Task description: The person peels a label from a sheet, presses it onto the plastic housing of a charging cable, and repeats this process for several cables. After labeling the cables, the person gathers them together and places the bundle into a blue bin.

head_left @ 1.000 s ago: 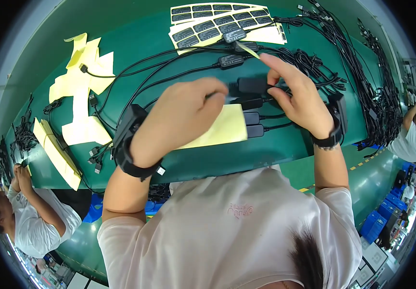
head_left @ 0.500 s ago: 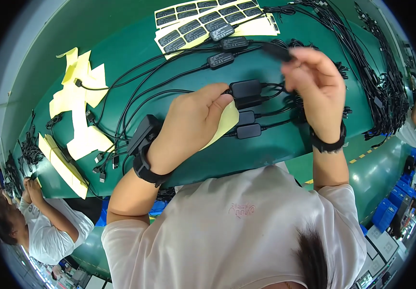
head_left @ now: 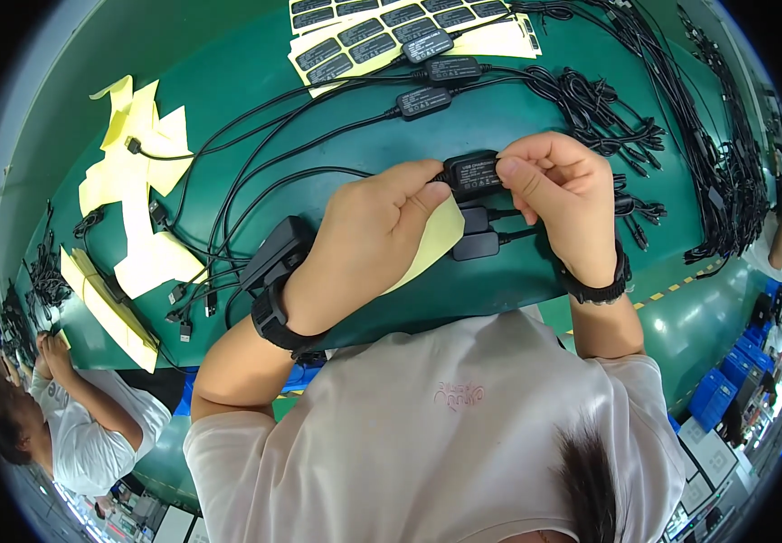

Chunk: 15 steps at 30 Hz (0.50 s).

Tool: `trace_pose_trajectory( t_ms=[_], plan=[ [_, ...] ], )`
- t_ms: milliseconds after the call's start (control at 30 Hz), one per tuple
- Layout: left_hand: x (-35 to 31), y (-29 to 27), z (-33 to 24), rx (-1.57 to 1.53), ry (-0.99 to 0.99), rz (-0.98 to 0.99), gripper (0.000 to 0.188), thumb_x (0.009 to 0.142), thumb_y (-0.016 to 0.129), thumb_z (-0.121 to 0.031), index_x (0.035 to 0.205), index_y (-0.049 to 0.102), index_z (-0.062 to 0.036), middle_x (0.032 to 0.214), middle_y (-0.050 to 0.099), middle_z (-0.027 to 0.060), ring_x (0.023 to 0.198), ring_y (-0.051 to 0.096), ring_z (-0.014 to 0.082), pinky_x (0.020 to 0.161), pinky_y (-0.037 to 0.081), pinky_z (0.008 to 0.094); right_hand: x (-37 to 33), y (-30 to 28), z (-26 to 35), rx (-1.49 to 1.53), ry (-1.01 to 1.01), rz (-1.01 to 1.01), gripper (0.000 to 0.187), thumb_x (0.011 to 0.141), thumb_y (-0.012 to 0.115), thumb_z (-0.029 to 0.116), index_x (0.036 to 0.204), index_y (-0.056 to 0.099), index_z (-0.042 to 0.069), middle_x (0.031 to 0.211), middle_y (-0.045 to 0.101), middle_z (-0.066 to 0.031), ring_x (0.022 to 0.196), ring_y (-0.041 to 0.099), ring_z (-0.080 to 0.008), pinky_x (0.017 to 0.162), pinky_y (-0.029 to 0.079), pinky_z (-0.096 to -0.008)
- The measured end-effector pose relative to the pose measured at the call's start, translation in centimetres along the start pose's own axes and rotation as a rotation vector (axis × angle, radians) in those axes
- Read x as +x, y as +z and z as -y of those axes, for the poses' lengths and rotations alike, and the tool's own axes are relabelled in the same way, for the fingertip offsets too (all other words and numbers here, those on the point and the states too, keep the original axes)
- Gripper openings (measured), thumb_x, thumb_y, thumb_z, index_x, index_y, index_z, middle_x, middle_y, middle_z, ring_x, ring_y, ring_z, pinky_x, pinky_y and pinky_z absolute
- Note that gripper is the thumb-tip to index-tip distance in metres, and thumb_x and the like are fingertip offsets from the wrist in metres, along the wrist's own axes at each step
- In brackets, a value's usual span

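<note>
A flat black cable box with a dark printed label on top lies between my hands. My left hand pinches its left end, with a piece of yellow backing paper under the fingers. At the other end, my right hand is closed, thumb and forefinger on the label's right edge. Just below are two plain cable boxes without a visible label. Beyond my hands lie three labelled cable boxes, their cords running left and right.
Yellow sheets of black labels lie at the far side of the green table. Torn yellow paper is on the left, near USB plugs. Coiled cables and a long cable bundle fill the right. A co-worker sits left.
My right hand has come down and left from beyond the cable boxes, bringing a blurred dark piece to the held box. That box's top was plain and now shows a printed label.
</note>
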State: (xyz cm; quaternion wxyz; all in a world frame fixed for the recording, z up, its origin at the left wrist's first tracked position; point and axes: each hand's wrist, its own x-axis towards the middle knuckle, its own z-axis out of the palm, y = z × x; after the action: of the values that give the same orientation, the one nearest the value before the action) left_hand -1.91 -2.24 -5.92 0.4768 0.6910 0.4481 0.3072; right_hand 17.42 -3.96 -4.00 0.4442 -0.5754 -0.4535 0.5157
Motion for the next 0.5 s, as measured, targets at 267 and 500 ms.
trace_pose_trajectory(
  t_ms=[267,500],
  plan=[
    [-0.03,0.16,0.10,-0.111,-0.057,0.022,0.021,0.088,0.058,-0.012,0.101,0.061,0.0032,0.069,0.057,0.0192,0.056,0.054,0.0249,0.054,0.044,0.0307,0.15,-0.37,-0.70,0.048,-0.008,0.008,0.005,0.083,0.066,0.003,0.086,0.065,0.000,0.070,0.062,0.0017,0.056,0.047,0.0002,0.048,0.034,-0.0147],
    [-0.14,0.25,0.24,-0.127,-0.053,0.004,0.020,0.088,0.058,-0.012,0.099,0.061,0.0035,0.068,0.057,0.0189,0.056,0.053,0.0236,0.053,0.043,0.0302,0.28,-0.13,-0.92,0.039,-0.037,0.023,0.004,0.083,0.062,0.000,0.085,0.064,-0.002,0.071,0.060,-0.0032,0.051,0.047,-0.0046,0.043,0.035,-0.0166]
  ],
)
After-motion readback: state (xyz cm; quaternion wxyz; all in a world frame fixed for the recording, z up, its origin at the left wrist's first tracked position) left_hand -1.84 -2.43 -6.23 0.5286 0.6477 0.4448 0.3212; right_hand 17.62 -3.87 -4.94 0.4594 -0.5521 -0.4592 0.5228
